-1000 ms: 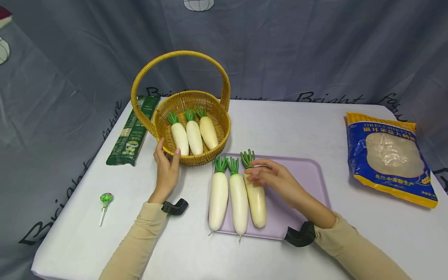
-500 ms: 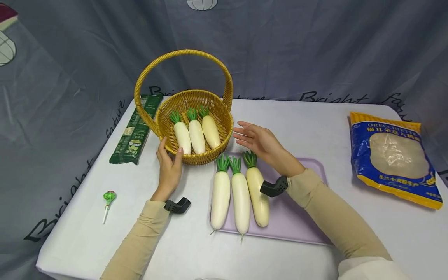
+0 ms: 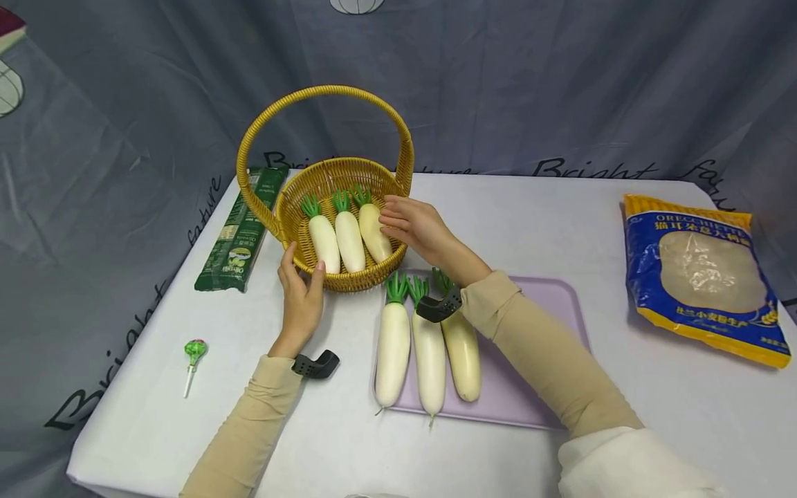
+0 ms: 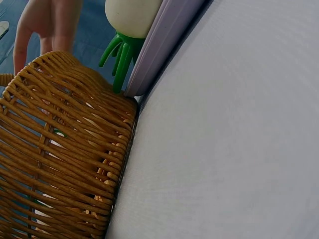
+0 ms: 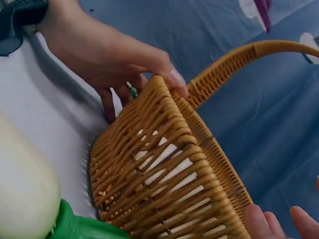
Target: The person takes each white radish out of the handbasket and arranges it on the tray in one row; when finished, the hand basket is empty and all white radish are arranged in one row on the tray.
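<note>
Both hands at the wicker basket (image 3: 345,280), which stands toward the far edge of the table (image 3: 510,228), left of its middle. The chief change concerns the right hand (image 3: 414,225): a second ago it lies at the rightmost of the three long radishes (image 3: 428,363), half a second later it hovers beside the basket, and now it reaches over the basket's right rim. Its fingers are extended and fairly close together, with nothing visibly gripped; the head view places them at the cream radish (image 3: 373,232), though contact cannot be told. The left hand (image 3: 301,304) stays at the front left of the rim, thumb and index finger set wide against the wicker; it appears to steady the basket rather than clasp it.

The cream radish lies inside the basket beside two short white radishes (image 3: 350,242), leaves toward the table's far edge. The long radishes remain side by side on the left part of the lilac tray (image 3: 551,301), nearer the table's near edge; the right sleeve and wrist band partly cover them. The work therefore seems to have passed from tray to basket, with the hands on opposite sides of it. A green packet (image 3: 230,242) lies along the table's left edge, and a blue bag (image 3: 700,277) by the right.
</note>
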Demonstrator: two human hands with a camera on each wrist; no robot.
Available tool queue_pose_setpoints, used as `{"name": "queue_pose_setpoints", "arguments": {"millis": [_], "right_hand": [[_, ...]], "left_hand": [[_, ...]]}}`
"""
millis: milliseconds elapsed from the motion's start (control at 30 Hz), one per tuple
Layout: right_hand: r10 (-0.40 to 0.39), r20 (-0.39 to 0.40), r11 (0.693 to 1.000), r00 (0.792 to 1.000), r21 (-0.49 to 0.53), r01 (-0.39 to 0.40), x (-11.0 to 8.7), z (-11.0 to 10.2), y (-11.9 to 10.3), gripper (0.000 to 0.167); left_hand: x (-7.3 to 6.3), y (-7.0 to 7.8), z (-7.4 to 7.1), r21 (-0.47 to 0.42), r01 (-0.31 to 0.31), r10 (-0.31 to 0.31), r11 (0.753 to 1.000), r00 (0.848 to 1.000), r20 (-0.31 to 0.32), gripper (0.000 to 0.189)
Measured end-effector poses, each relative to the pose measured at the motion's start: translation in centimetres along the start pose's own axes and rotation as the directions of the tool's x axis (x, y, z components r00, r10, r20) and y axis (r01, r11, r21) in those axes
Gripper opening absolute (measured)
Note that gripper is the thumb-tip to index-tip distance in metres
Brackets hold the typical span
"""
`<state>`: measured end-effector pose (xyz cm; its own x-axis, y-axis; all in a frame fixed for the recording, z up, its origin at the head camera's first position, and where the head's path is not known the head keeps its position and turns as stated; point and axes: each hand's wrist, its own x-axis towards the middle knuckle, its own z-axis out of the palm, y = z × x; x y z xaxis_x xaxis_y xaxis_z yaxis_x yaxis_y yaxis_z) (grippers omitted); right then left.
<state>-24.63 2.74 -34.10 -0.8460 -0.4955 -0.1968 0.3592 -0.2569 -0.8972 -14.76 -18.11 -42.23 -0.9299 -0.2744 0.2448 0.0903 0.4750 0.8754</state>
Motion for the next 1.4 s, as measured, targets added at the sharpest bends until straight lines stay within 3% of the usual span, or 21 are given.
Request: {"name": "queue_pose_setpoints", "arguments": {"millis": [200, 500, 700, 867, 967, 1033, 1233, 1300, 1400], "right_hand": [[-0.052, -0.109, 0.988, 0.993, -0.15, 0.036, 1.7, 1.4, 0.4, 0.043], [-0.051, -0.248, 0.948, 0.967, -0.316, -0.031, 4.2, 2.6, 0.9, 0.042], [0.02, -0.255, 0.897, 0.967, -0.423, -0.13, 4.8, 2.9, 0.7, 0.054], [0.107, -0.264, 0.831, 0.958, -0.505, -0.232, 4.8, 3.1, 0.6, 0.065], [0.138, -0.28, 0.778, 0.95, -0.563, -0.279, 5.0, 3.2, 0.5, 0.072], [0.146, -0.292, 0.725, 0.945, -0.619, -0.303, 5.0, 3.3, 0.5, 0.077], [0.134, -0.333, 0.517, 0.933, -0.78, -0.353, 5.0, 3.8, 0.8, 0.091], [0.134, -0.335, 0.468, 0.933, -0.808, -0.357, 5.0, 3.9, 0.9, 0.093], [0.132, -0.323, 0.418, 0.937, -0.839, -0.348, 4.9, 4.0, 0.9, 0.092]], "left_hand": [[-0.1, 0.0, -0.2, 0.0, 0.011, -0.011, 1.0, 1.0, 0.002, 0.061], [-0.4, -0.1, -0.4, -0.001, 0.019, -0.019, 1.0, 1.0, 0.009, 0.062], [-0.3, -0.2, -0.4, -0.006, 0.018, -0.018, 1.0, 1.0, 0.017, 0.062], [-0.2, -0.1, -0.4, -0.002, 0.02, -0.02, 1.0, 1.0, 0.018, 0.062], [-0.2, -0.1, -0.4, 0.0, 0.018, -0.018, 1.0, 1.0, 0.015, 0.062], [-0.2, -0.1, -0.4, 0.0, 0.016, -0.016, 1.0, 1.0, 0.009, 0.063], [-0.1, -0.1, -0.2, 0.001, 0.015, -0.015, 1.0, 1.0, 0.013, 0.062], [-0.1, -0.2, -0.1, -0.001, 0.014, -0.014, 1.0, 1.0, 0.017, 0.063], [0.0, -0.2, -0.1, -0.005, 0.007, -0.007, 1.0, 1.0, 0.02, 0.063]]}}
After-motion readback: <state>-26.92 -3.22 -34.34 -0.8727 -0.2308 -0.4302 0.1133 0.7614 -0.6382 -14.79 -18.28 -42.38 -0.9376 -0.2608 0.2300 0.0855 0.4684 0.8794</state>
